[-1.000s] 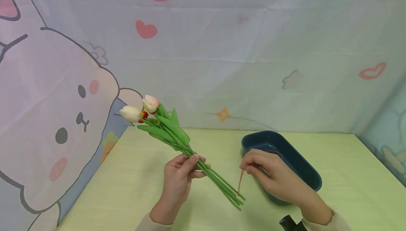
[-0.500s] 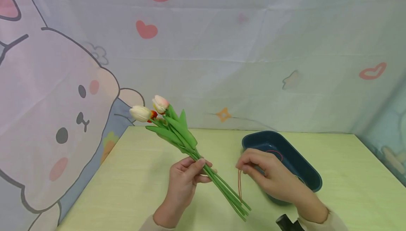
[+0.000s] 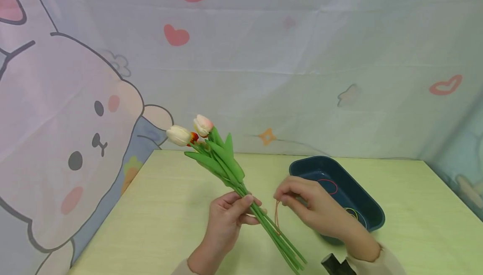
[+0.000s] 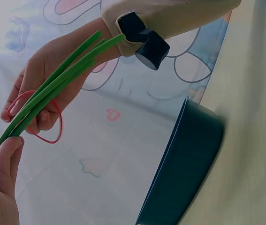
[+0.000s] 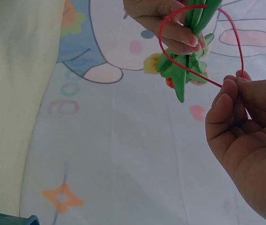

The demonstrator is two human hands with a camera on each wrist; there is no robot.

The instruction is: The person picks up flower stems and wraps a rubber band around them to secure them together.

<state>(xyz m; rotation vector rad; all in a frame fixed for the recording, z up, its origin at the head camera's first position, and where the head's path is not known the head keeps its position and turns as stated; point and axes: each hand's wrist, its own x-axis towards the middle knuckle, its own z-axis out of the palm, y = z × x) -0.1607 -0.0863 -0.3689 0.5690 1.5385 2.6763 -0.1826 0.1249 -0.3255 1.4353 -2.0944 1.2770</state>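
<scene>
Left hand (image 3: 231, 220) grasping tulip stems (image 3: 274, 233); right hand (image 3: 315, 208) pinching red band (image 5: 160, 36), loop around stems; dark-blue tray (image 3: 352, 189) near right hand

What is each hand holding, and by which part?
The left hand holds flowers by their stems, below the leaves; the right hand pinches a rubber band at one end.

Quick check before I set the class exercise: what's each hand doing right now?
Left hand: closed, holding the tulip stems.
Right hand: closed, pinching a thin reddish band.
</scene>
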